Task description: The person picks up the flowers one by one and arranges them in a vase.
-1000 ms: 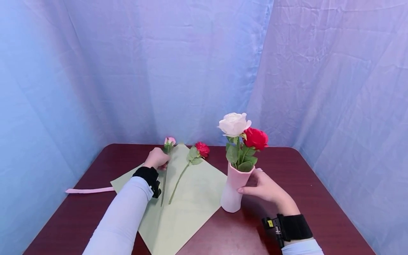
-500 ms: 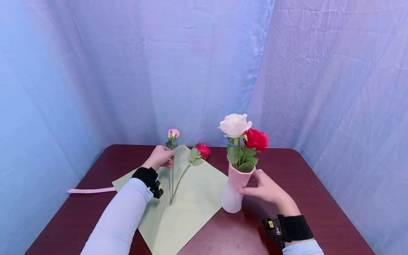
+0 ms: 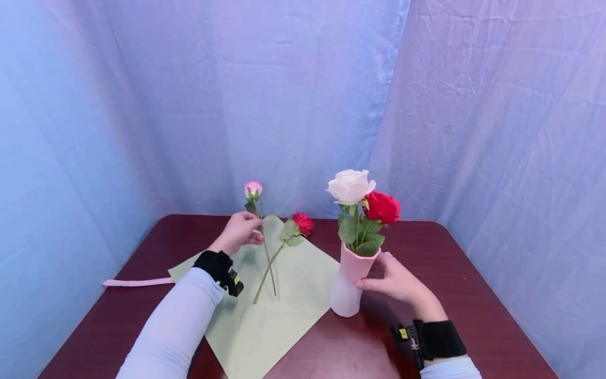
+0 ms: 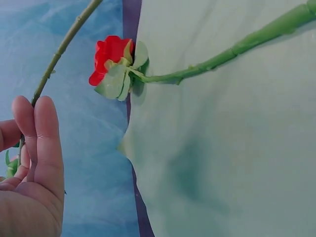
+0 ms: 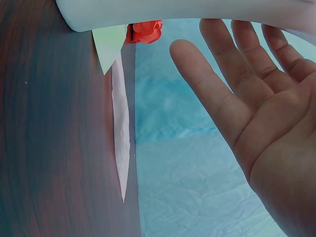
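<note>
In the head view my left hand [image 3: 240, 231] pinches the stem of a pink rose [image 3: 253, 189], held tilted with its bloom up; the left wrist view shows the stem between thumb and fingers. A red rose [image 3: 303, 223] lies on a pale green paper sheet [image 3: 289, 331], behind the held stem. My right hand [image 3: 395, 281] holds a pink-and-white vase [image 3: 347, 284] from the right, fingers reaching behind it and thumb along its near side. The right wrist view shows the thumb tip just off the vase edge. A white rose [image 3: 350, 187] and another red rose [image 3: 382, 207] stand in the vase.
A pink ribbon strip [image 3: 137, 282] sticks out from the paper's left corner over the dark red table [image 3: 473, 295]. Blue curtains [image 3: 293, 105] hang behind the table and along both sides.
My left hand has raised the pink rose off the paper and shifted slightly right; the rose's lower stem end has swung right across the red rose's stem. The right hand stays at the vase.
</note>
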`<act>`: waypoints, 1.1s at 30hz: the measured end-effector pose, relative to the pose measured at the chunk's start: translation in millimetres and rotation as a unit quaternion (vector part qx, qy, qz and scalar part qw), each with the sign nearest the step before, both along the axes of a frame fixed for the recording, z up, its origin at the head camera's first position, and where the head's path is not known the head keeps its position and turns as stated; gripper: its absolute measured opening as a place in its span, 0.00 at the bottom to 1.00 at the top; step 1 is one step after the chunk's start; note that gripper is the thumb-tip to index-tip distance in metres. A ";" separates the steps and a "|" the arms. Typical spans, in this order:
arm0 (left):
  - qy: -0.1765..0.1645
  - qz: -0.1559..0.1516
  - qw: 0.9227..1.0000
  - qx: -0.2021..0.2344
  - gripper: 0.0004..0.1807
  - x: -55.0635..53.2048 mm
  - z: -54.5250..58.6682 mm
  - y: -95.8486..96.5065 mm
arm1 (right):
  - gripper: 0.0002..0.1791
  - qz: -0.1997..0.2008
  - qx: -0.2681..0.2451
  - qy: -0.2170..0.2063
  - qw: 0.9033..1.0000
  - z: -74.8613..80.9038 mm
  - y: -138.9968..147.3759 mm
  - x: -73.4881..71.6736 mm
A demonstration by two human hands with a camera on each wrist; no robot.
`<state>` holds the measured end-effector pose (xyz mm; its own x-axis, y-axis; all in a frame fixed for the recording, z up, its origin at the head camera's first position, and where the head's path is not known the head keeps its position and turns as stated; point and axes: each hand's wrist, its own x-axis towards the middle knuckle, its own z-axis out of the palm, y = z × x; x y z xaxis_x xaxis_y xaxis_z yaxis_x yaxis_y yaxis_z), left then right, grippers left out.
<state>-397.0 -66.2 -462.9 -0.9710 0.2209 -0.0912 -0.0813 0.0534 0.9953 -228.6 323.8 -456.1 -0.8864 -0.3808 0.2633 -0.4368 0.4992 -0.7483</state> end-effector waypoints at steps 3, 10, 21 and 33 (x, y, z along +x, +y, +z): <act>-0.001 0.002 1.000 0.007 0.13 1.5 2.5 -0.3 | 0.36 0.002 -0.001 -0.002 1.000 -0.5 0.4 -0.1; 0.010 -0.004 1.000 0.029 0.14 8.0 12.0 -0.4 | 0.36 0.006 -0.007 -0.006 1.000 -0.6 0.0 -0.2; 0.041 -0.020 0.995 0.088 0.12 21.5 32.3 4.7 | 0.35 0.011 -0.012 -0.006 1.000 -0.6 0.5 -0.2; 0.061 -0.022 0.987 0.149 0.12 43.3 50.1 5.6 | 0.34 0.006 -0.008 -0.005 1.000 -2.4 1.6 -0.9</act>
